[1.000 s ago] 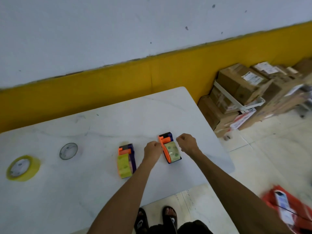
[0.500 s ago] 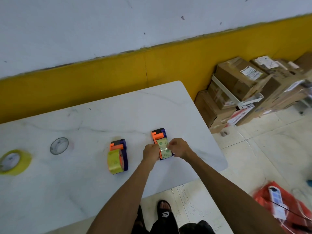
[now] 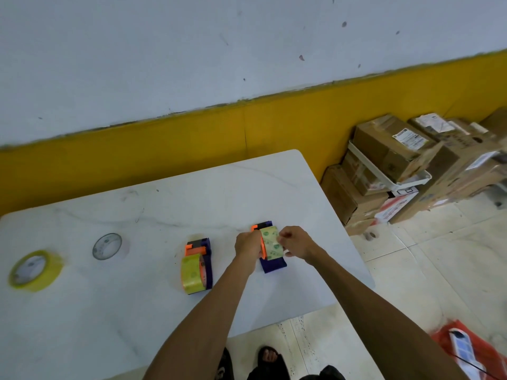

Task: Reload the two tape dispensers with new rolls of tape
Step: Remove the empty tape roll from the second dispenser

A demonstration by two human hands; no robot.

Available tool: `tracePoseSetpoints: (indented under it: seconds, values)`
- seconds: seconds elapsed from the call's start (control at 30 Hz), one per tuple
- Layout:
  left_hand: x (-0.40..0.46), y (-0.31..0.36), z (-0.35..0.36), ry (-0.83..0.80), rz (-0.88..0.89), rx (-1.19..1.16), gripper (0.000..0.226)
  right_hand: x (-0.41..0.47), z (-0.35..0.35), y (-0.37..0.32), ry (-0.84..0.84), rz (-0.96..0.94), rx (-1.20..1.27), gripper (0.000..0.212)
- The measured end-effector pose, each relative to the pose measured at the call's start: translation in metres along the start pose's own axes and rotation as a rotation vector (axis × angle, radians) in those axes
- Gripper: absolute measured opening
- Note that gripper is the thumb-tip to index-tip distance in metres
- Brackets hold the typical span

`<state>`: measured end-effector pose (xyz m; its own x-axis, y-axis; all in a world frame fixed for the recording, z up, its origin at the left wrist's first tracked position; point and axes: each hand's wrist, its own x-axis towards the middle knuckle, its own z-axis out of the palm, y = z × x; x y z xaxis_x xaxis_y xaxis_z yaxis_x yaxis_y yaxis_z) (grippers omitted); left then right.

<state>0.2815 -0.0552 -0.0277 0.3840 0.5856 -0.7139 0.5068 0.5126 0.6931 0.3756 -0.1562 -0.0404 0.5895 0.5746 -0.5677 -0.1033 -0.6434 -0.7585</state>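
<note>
Two orange-and-purple tape dispensers lie on the white table [image 3: 137, 311]. The right dispenser [image 3: 270, 263] carries a pale green-printed roll of tape [image 3: 270, 244]. My left hand [image 3: 248, 244] grips that dispenser's orange left side. My right hand [image 3: 295, 242] pinches the roll from its right side. The left dispenser [image 3: 199, 266] lies alone with a yellow-green roll in it. A yellow roll of tape [image 3: 34, 270] and a thin clear roll [image 3: 107, 246] lie flat at the table's left.
Stacked cardboard boxes [image 3: 397, 165] and a white tray stand on the floor to the right of the table. A red bag [image 3: 472, 349] lies on the tiles at lower right. My sandalled feet show below the table's near edge. A yellow-banded wall runs behind.
Both hands have closed in on the right dispenser. The roll on it has lifted from lying flat to standing higher, exposing the purple base beneath. The view has shifted slightly.
</note>
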Motion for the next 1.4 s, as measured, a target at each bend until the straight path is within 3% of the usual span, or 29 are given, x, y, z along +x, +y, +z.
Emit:
tracePoseSetpoints:
  seconds: [0.47,0.7,0.83,0.93,1.1,1.23,1.4]
  values:
    - [0.012,-0.028,0.0,0.005,0.017,0.126,0.012,-0.008,-0.037,0.002,0.103,0.066,0.095,0.012]
    - [0.011,-0.052,0.004,-0.029,-0.059,0.261,0.01,-0.008,-0.049,-0.011,0.116,0.005,0.137,0.013]
    - [0.004,-0.04,-0.001,0.023,0.022,0.382,0.019,-0.006,-0.043,-0.02,0.084,-0.044,0.193,0.012]
    - [-0.003,-0.017,-0.012,0.105,0.127,0.332,0.019,-0.003,-0.031,-0.037,0.024,-0.101,0.235,0.012]
    - [-0.015,0.025,-0.05,0.133,0.258,-0.058,0.024,0.004,0.012,-0.079,-0.148,-0.222,0.199,0.021]
    - [-0.026,0.043,-0.101,0.252,0.352,-0.076,0.034,0.003,0.062,-0.113,-0.344,-0.346,0.158,0.021]
    - [-0.031,0.037,-0.177,0.397,0.395,-0.109,0.014,-0.005,0.134,-0.149,-0.516,-0.385,0.119,0.017]
